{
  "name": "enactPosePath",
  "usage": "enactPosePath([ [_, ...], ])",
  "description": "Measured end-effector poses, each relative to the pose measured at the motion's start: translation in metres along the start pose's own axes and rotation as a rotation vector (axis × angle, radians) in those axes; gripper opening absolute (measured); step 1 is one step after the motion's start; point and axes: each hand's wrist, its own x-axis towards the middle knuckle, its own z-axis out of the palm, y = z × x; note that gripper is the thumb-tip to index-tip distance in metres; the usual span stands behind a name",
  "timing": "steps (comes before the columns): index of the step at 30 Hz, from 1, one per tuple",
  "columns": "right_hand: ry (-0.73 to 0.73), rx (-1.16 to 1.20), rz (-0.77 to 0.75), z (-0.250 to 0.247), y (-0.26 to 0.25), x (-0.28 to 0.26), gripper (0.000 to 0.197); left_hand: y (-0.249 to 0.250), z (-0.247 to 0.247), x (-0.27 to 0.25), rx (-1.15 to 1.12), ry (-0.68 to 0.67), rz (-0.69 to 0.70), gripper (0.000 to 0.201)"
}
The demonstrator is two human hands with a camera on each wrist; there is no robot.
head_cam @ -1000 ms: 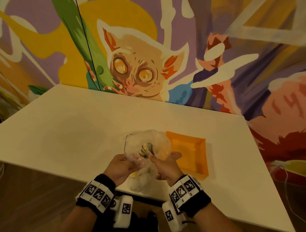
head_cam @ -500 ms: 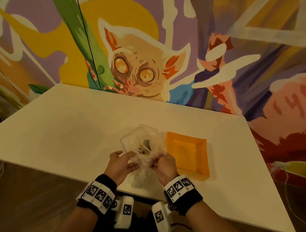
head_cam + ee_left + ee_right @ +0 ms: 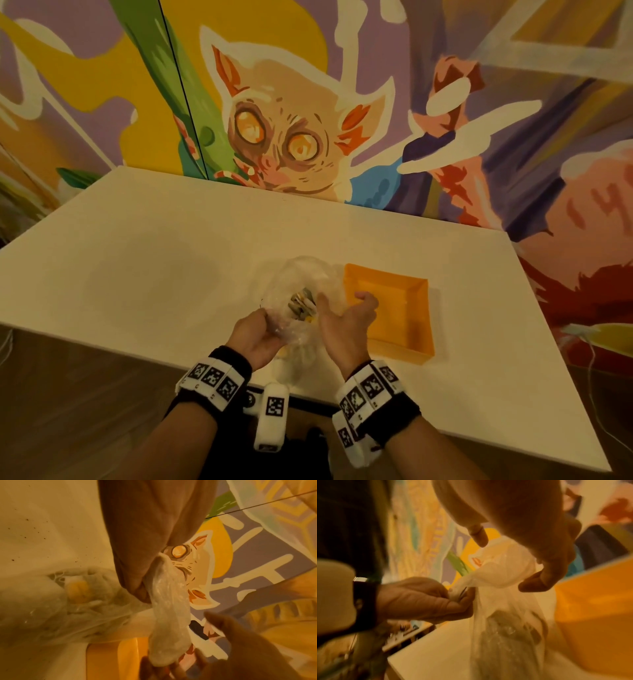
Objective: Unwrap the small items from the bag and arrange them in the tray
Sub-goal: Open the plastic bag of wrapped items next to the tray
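One clear plastic bag (image 3: 301, 291) sits at the table's (image 3: 154, 267) 6 o'clock edge, and one orange tray (image 3: 404, 308) lies at its 3 o'clock. Two hands are in view, a left hand (image 3: 255, 337) and a right hand (image 3: 346, 322). The small items (image 3: 301, 305) inside the bag overlap too much to count.

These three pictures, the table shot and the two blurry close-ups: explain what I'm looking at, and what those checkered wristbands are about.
No machine here: a person works bare-handed. The checkered bands carry small cameras. The wide picture comes from a head camera; each close-up looks along one wrist toward the fingers. On the white table sits an orange tray, nothing visible in it, beside a clear plastic bag holding small items. The left hand pinches the bag's edge; the right hand curls round the opposite edge, spreading it open.
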Motion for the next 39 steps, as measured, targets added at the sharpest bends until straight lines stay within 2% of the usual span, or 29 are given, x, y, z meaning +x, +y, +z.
enactPosePath([
  [1,0.013,-0.096,-0.103,0.001,0.004,0.001,0.056,-0.002,0.0,0.0,-0.002,-0.001,-0.007,0.025],
  [3,0.035,-0.24,-0.222,0.002,0.01,0.002,0.034,-0.004,0.0,0.002,0.005,-0.025,-0.015,0.029],
  [4,0.062,-0.22,-0.233,0.001,0.012,0.004,0.023,-0.004,0.0,0.001,0.023,-0.033,-0.012,0.036],
  [6,0.064,-0.099,-0.174,-0.002,0.018,0.011,0.019,-0.002,0.001,-0.001,0.147,-0.021,0.027,0.048],
  [8,0.06,-0.023,-0.092,-0.003,0.022,0.015,0.024,-0.003,0.0,0.003,0.402,0.094,0.199,0.055],
  [10,0.048,0.052,0.004,0.0,0.028,0.019,0.018,-0.006,-0.005,0.008,0.673,0.197,0.484,0.065],
  [11,0.032,0.06,0.038,0.004,0.031,0.021,0.012,-0.007,-0.006,0.01,0.808,0.207,0.626,0.062],
  [12,0.012,0.059,0.068,0.007,0.033,0.023,0.016,-0.007,-0.006,0.011,0.946,0.226,0.737,0.05],
  [14,-0.031,0.12,0.179,0.013,0.035,0.027,0.03,-0.009,-0.005,0.014,1.122,0.258,0.809,0.023],
  [16,-0.082,0.3,0.327,0.017,0.03,0.028,0.03,-0.01,-0.009,0.021,1.005,0.261,0.745,0.025],
  [18,-0.09,0.485,0.438,0.016,0.029,0.032,0.025,-0.01,-0.01,0.022,0.68,0.192,0.557,0.029],
  [21,-0.082,0.601,0.475,0.007,0.035,0.039,0.025,-0.006,-0.009,0.018,0.284,0.107,0.252,0.028],
  [23,-0.057,0.599,0.502,0.004,0.04,0.041,0.027,-0.002,-0.011,0.014,0.165,0.071,0.123,0.023],
  [24,-0.04,0.557,0.483,0.003,0.041,0.04,0.024,-0.001,-0.012,0.014,0.161,0.066,0.096,0.022],
  [26,-0.054,0.373,0.329,-0.001,0.043,0.037,0.023,-0.002,-0.012,0.014,0.225,0.084,0.091,0.023],
  [28,-0.173,0.104,0.082,-0.009,0.04,0.03,0.045,-0.004,-0.012,0.016,0.394,0.093,0.162,0.024],
  [29,-0.233,-0.017,-0.041,-0.013,0.039,0.026,0.053,-0.005,-0.012,0.018,0.509,0.088,0.219,0.025],
  [31,-0.236,-0.254,-0.246,-0.017,0.042,0.026,0.058,-0.007,-0.014,0.021,0.76,0.074,0.392,0.036],
  [33,-0.18,-0.425,-0.39,-0.018,0.044,0.03,0.047,-0.01,-0.016,0.023,0.956,0.025,0.641,0.054],
  [35,-0.127,-0.519,-0.495,-0.018,0.042,0.034,0.025,-0.012,-0.014,0.023,1.165,-0.043,0.842,0.066],
  [36,-0.12,-0.544,-0.523,-0.017,0.04,0.035,0.02,-0.012,-0.013,0.025,1.273,-0.056,0.892,0.067],
  [37,-0.127,-0.553,-0.533,-0.016,0.037,0.035,0.024,-0.01,-0.011,0.027,1.365,-0.049,0.91,0.064],
  [39,-0.163,-0.55,-0.525,-0.013,0.03,0.034,0.038,0.0,-0.006,0.034,1.515,0.01,0.906,0.044],
])
